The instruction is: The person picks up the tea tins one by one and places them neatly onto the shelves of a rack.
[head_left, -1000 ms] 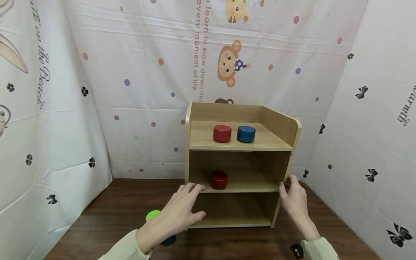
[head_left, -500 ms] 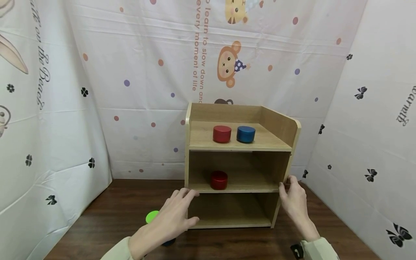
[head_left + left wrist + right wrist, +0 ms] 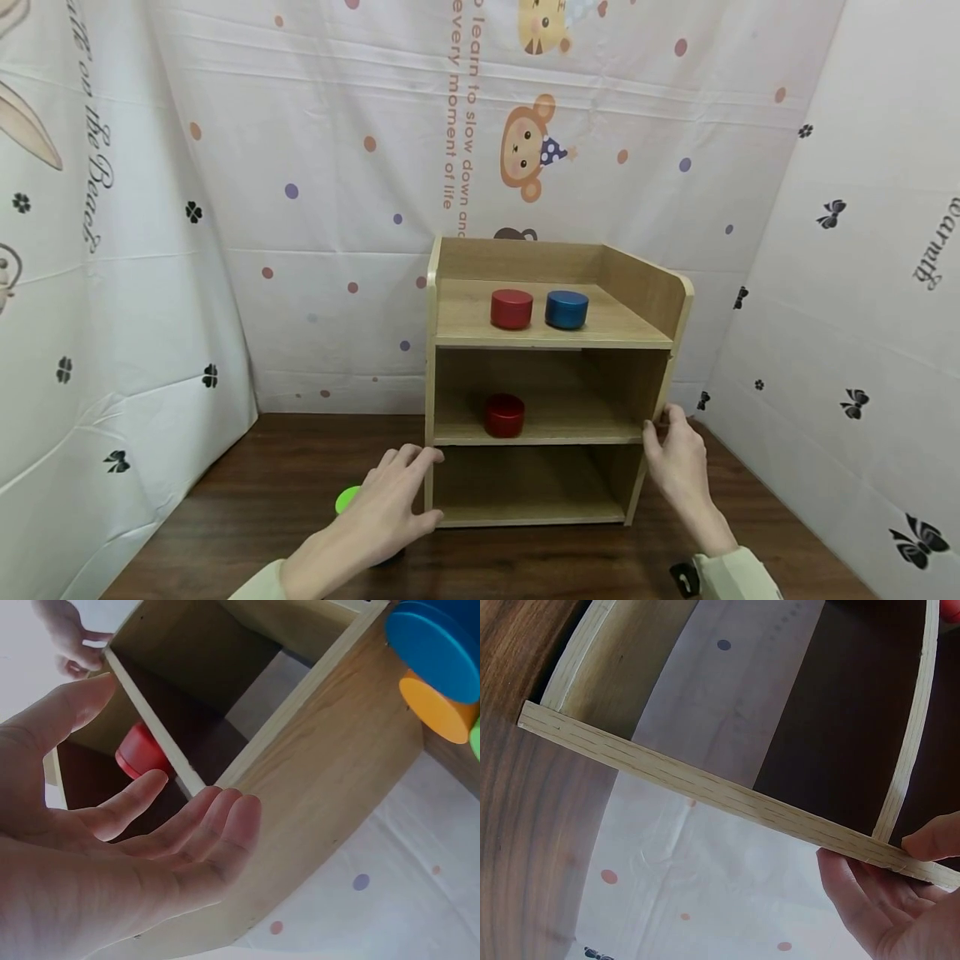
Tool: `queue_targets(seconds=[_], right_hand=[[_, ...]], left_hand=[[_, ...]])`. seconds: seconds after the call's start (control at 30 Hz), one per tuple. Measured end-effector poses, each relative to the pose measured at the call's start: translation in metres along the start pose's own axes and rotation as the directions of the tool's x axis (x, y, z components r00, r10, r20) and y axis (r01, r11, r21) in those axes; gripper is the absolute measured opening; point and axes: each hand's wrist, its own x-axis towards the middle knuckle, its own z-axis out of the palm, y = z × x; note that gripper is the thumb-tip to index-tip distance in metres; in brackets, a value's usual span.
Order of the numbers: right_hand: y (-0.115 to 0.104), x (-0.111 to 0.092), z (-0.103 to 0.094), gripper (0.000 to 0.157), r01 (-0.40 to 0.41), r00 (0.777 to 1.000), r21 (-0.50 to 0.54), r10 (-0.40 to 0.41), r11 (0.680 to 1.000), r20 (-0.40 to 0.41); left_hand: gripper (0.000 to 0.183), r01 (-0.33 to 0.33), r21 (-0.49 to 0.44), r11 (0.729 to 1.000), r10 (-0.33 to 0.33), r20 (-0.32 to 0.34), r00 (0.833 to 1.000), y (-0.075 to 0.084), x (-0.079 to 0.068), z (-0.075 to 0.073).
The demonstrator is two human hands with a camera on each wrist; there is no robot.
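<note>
A small three-level wooden shelf (image 3: 555,342) stands on the dark table. My right hand (image 3: 681,462) grips the front edge of its right side panel, thumb inside and fingers outside, as the right wrist view shows. My left hand (image 3: 386,508) holds nothing; its fingers are spread and loosely bent by the left side panel (image 3: 330,757). On the top level sit a red cylinder (image 3: 512,310) and a blue cylinder (image 3: 566,311), side by side. Another red cylinder (image 3: 504,417) rests on the middle level.
Left of the shelf, a bright green round piece (image 3: 347,498) is partly hidden behind my left hand. The left wrist view shows a blue round piece (image 3: 442,645) and an orange one (image 3: 439,709) there. Printed white cloth (image 3: 337,208) hangs around the table.
My left hand has moved left and down, from in front of the shelf's opening to its left edge. The right hand and the cylinders on the shelf stay put.
</note>
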Motion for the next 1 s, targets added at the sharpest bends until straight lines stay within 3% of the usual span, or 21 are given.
queue_targets(seconds=[0.43,0.8,1.0], right_hand=[[-0.001,0.0,0.002,0.018,0.023,1.0,-0.005,-0.023,1.0,-0.013],[0.0,0.0,0.002,0.019,-0.001,1.0,-0.012,0.001,1.0,-0.007],[0.0,0.0,0.002,0.019,0.001,1.0,-0.017,-0.001,1.0,-0.009]], left_hand=[[0.06,0.082,0.031,0.996,-0.083,0.046,0.995,-0.019,-0.01,0.008],[0.06,0.19,0.078,0.979,-0.2,0.138,0.97,-0.039,-0.016,0.018],[0.062,0.21,0.071,0.975,-0.22,0.188,0.957,-0.047,-0.019,0.024]])
